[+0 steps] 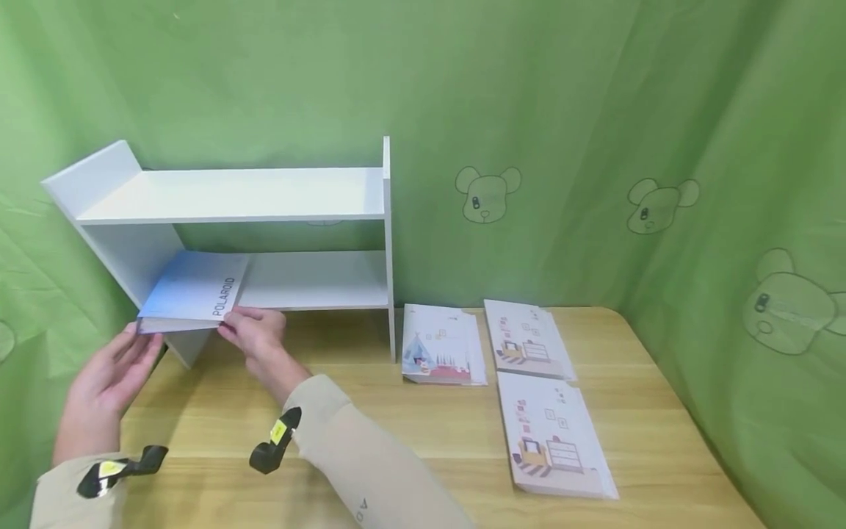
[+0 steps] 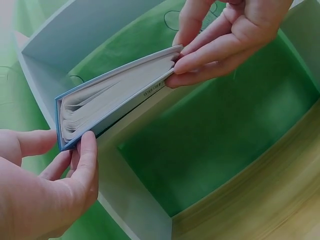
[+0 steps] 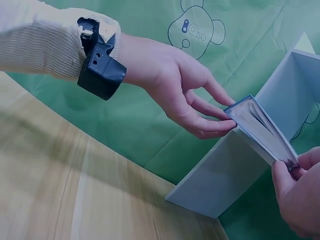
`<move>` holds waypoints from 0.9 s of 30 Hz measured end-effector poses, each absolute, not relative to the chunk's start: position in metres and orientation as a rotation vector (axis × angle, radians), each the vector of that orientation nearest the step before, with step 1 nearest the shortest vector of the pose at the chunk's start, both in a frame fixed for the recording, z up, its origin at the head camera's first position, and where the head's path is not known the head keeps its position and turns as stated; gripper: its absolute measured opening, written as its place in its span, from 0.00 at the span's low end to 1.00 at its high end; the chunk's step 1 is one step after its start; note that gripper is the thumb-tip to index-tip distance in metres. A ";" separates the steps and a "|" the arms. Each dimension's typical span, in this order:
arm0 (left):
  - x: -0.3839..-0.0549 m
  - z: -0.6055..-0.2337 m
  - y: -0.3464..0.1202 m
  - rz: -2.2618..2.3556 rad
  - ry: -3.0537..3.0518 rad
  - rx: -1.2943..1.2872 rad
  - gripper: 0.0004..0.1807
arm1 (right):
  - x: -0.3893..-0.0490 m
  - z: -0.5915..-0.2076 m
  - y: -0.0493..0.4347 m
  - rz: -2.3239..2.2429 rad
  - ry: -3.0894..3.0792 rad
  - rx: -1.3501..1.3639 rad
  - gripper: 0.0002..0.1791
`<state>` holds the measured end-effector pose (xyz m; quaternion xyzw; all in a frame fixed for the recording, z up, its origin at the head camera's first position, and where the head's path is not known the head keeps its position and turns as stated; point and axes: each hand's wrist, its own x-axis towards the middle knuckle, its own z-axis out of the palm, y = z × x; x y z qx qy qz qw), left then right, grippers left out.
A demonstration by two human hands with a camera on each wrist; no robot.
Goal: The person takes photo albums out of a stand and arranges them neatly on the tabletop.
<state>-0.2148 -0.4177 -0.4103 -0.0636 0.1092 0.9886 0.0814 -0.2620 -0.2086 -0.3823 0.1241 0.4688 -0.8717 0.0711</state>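
A photo album (image 1: 194, 286) with a pale blue-to-white cover printed "POLAROID" lies partly on the lower shelf at its left end, its near edge sticking out. My left hand (image 1: 112, 375) holds the album's near left corner with its fingertips. At the near right corner, my right hand (image 1: 259, 334) pinches the album between thumb and fingers. In the left wrist view the album's page edges (image 2: 115, 95) face the camera, with covers slightly apart. The left wall of the white shelf unit (image 1: 132, 250) stands beside the album.
Three booklets with drawn room scenes lie on the wooden table to the right: one by the shelf (image 1: 441, 345), one farther right (image 1: 529, 339), one nearer (image 1: 554, 433). The upper shelf (image 1: 244, 195) runs above the album. A green curtain (image 1: 562, 110) hangs behind.
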 end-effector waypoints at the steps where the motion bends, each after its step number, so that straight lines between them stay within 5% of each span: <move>1: -0.214 -0.411 -0.418 2.953 0.325 -0.189 0.13 | -0.261 -0.383 -0.208 -2.614 1.410 0.370 0.10; 27: -0.195 -0.422 -0.417 2.840 0.560 0.135 0.21 | -0.256 -0.405 -0.177 -2.546 1.344 0.110 0.11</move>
